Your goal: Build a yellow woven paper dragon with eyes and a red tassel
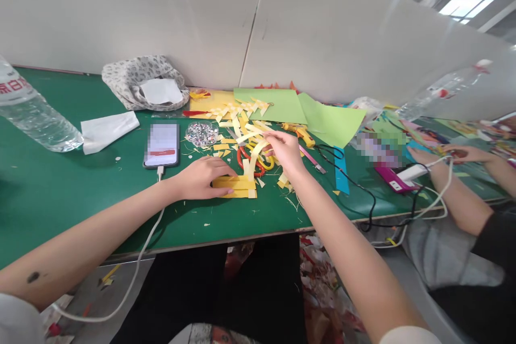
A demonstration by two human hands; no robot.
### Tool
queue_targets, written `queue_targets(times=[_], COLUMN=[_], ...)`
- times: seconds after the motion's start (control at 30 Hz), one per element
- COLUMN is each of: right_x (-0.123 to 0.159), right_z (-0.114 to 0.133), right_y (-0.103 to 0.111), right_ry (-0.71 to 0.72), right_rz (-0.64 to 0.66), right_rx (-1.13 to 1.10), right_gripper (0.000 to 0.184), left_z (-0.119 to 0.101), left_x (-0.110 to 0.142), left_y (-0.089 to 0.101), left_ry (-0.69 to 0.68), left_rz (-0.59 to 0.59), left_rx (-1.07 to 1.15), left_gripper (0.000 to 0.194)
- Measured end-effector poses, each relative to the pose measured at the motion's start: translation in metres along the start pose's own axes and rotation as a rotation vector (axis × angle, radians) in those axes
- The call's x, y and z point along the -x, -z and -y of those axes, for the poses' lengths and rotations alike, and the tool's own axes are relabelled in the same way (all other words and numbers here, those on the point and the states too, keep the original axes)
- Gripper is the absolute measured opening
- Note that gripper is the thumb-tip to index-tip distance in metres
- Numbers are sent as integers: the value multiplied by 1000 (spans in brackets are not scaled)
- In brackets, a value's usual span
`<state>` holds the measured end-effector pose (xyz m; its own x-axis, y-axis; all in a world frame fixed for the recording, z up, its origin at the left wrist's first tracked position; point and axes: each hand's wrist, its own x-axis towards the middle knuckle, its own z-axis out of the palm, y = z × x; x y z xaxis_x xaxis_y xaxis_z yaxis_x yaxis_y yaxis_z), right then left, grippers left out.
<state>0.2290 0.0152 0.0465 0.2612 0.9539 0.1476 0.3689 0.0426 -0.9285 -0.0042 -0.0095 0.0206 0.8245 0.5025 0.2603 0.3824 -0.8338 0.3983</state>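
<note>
My left hand (201, 180) lies on the table with its thumb and fingers around the left end of deep-yellow paper strips (234, 188), pinning them flat. In my right hand (284, 150), thumb and fingers pinch a pale-yellow paper strip (254, 163). That strip hangs down to the right end of the deep-yellow strips, where it meets them. Just behind the strips are scissors with red handles (242, 161) and another pair with yellow handles (269, 164), partly covered by the right hand and strip.
Paper scraps (226, 145), woven paper pieces (237, 110) and green sheets (270, 107) lie behind. A glue gun (300, 133) and pink cutter (312, 160) are rightward. Left stand a charging phone (162, 145), gem packet (201, 134) and bottle (40, 113). A co-worker's hands (463, 153) show at right.
</note>
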Motion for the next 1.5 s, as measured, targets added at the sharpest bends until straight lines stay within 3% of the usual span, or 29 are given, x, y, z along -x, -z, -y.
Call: queue_targets(times=[0.27, 0.43, 0.6, 0.67, 0.83, 1.0, 1.13, 1.3, 1.37, 1.5], right_x=[9, 7, 8, 12, 33, 50, 58, 74, 83, 102], right_z=[3, -4, -7, -4, 4, 9, 14, 17, 17, 13], right_y=[7, 11, 13, 13, 11, 4, 5, 16, 19, 15], right_ry=[64, 72, 124, 142, 194, 244, 168, 94, 102, 111], right_rz=[-43, -83, -65, -41, 54, 128, 191, 358, 243, -206], right_rx=[244, 204, 140, 127, 108, 185, -10, -253, -259, -132], right_gripper=[30, 31, 31, 30, 47, 18, 20, 30, 32, 17], left_z=[-5, -4, -3, -2, -1, -2, -2, 2, 4, 6], left_x=[2, 1, 2, 2, 3, 3, 3, 3, 2, 2], left_y=[3, 0, -2, -2, 0, 1, 2, 6, 7, 7], left_ry=[-36, -241, -289, -309, -319, -286, -242, -206, -191, -162], left_rz=[-37, 19, 31, 38, -3, -5, 12, 63, 98, 148], left_rx=[-110, -33, -66, -100, -105, -80, -14, 96, 132, 151], left_gripper=[34, 42, 33, 33, 28, 30, 34, 35, 39, 45])
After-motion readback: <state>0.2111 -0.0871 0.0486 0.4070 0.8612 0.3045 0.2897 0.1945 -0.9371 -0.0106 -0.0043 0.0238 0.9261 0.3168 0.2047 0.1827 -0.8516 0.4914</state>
